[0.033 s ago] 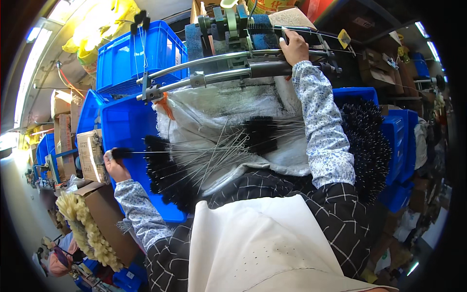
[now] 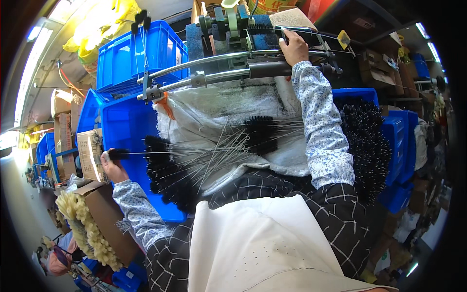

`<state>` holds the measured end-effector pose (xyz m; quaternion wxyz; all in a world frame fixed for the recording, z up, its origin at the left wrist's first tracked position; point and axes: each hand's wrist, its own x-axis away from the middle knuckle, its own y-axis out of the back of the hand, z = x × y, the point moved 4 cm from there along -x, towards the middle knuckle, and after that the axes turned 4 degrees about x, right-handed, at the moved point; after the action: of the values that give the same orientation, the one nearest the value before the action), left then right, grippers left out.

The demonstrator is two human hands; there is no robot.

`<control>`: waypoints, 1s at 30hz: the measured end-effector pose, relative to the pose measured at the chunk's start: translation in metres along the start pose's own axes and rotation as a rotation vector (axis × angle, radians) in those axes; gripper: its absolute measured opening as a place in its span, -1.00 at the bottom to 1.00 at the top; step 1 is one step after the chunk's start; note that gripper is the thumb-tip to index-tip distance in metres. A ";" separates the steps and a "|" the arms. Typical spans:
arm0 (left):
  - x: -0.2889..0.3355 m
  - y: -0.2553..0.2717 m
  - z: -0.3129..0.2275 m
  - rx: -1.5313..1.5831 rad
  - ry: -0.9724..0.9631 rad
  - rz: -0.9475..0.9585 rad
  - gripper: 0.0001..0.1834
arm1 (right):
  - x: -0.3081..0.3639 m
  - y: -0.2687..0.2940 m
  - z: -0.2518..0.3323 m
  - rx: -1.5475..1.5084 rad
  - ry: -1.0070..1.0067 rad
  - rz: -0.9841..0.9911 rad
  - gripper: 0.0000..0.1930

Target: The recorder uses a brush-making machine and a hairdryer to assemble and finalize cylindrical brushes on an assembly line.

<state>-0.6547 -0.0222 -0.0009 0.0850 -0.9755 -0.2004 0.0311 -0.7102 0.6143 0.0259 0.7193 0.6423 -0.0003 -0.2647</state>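
My left hand is out to the left, its fingers closed around the black bristle end of a wire-handled brush. That brush's thin metal stem runs right, over the pile. Across my lap, on a whitish cloth, lie several similar black brushes with looped wire handles. Farther off, my right hand is closed at the rail of a bench machine, beside a dark bristled piece. What its fingers grip is hidden.
Two metal bars cross in front of the machine. An open blue bin stands at left, and another blue crate behind it. Many black brushes fill a bin at right. A cardboard box sits at lower left.
My left hand has shifted slightly left with the brush. My right hand stays nearly in place at the machine.
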 end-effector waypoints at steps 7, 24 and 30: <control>0.000 -0.011 -0.094 -0.129 -0.241 -0.269 -0.71 | 0.001 -0.013 0.026 -0.129 0.025 -0.011 -0.65; 0.015 -0.039 -0.135 0.267 -0.371 -0.117 -0.72 | 0.009 -0.018 0.093 -0.094 0.041 -0.026 -0.72; 0.019 -0.093 -0.113 0.217 -0.283 0.012 -0.75 | 0.011 -0.016 0.102 -0.032 0.056 0.009 -0.77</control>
<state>-0.6624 0.0517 0.1262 0.1606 -0.9477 -0.1999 0.1902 -0.7412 0.5154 0.0251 0.7303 0.6379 0.0214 -0.2434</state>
